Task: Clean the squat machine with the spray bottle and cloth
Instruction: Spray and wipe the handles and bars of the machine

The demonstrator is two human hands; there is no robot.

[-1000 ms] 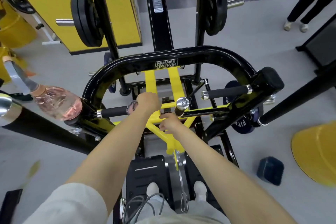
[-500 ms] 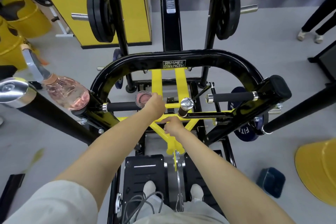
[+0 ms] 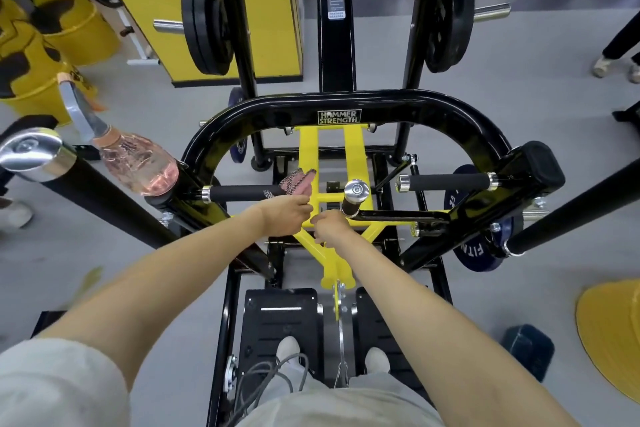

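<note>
I stand on the black and yellow squat machine point(image 3: 346, 104). My left hand point(image 3: 287, 218) pinches a pink mesh-patterned cloth point(image 3: 298, 182) at the inner end of the left foam handle point(image 3: 242, 193); the cloth sticks up above my fingers. Just to its right, my right hand point(image 3: 332, 229) lies with fingers curled over the yellow crossbar point(image 3: 322, 199), below the chrome-capped lever point(image 3: 356, 191). A clear spray bottle point(image 3: 138, 166) with pink liquid stands on the left shoulder pad, away from both hands.
The right foam handle point(image 3: 446, 182) and right shoulder pad point(image 3: 533, 166) are bare. Weight plates point(image 3: 207, 24) hang on the rear pegs. Black bars point(image 3: 571, 215) cross on both sides. Yellow bins point(image 3: 69, 28) stand at far left. A person's feet point(image 3: 613, 66) are at far right.
My left hand slid inward off the left handle's end, and the cloth now shows above its fingers. My right hand stays on the yellow frame. The view has tilted slightly.
</note>
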